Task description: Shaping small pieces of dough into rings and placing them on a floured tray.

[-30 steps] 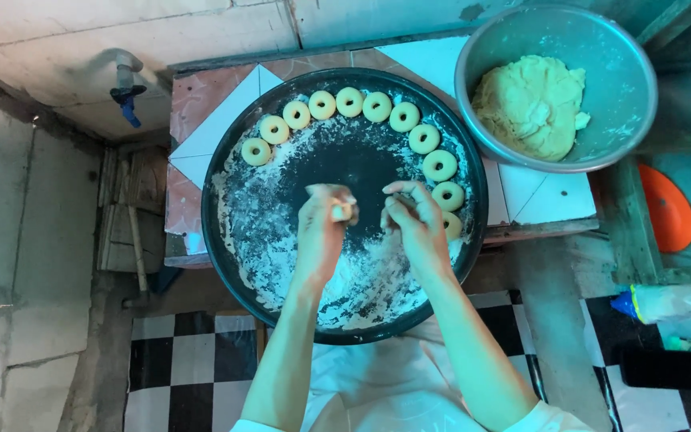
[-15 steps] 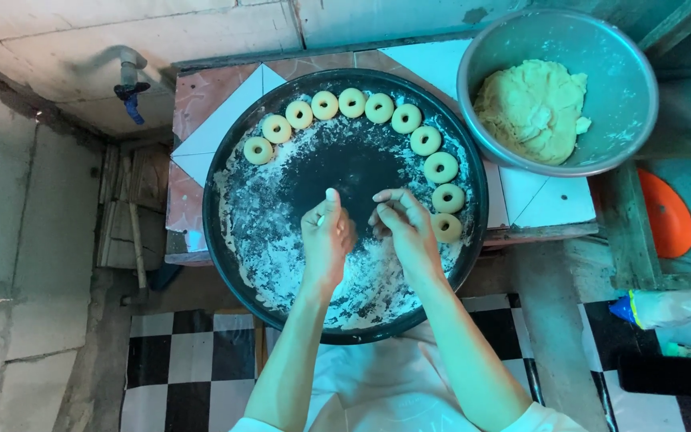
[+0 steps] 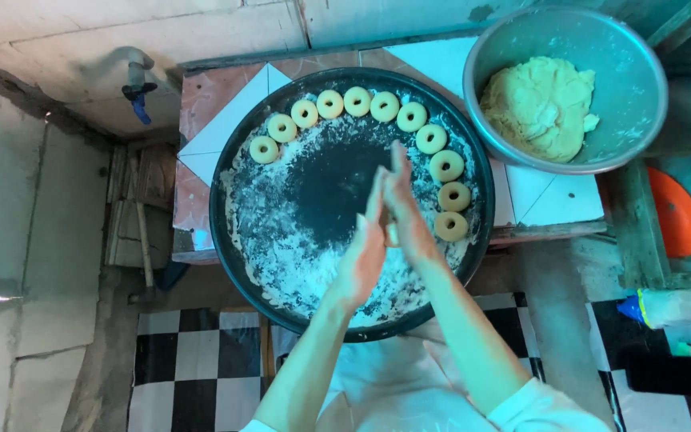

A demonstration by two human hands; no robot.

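Note:
A large round black tray (image 3: 229,240) dusted with flour lies on a small tiled table (image 3: 209,104). Several ring-shaped dough pieces (image 3: 357,102) line its far and right rim. My left hand (image 3: 364,244) and my right hand (image 3: 404,206) are pressed palm to palm above the tray's middle, with a small piece of dough (image 3: 392,234) just showing between them. A metal bowl (image 3: 637,64) at the upper right holds a big lump of pale yellow dough (image 3: 539,106).
A tap (image 3: 137,84) juts from the concrete wall at upper left. An orange plate (image 3: 673,210) and a bottle (image 3: 677,306) sit at the right. Black-and-white checkered floor (image 3: 193,364) lies below the table.
My hands had their fingertips apart, working a dough piece over the floured tray. They have come together palm to palm, fingers pointing away, with the dough between them.

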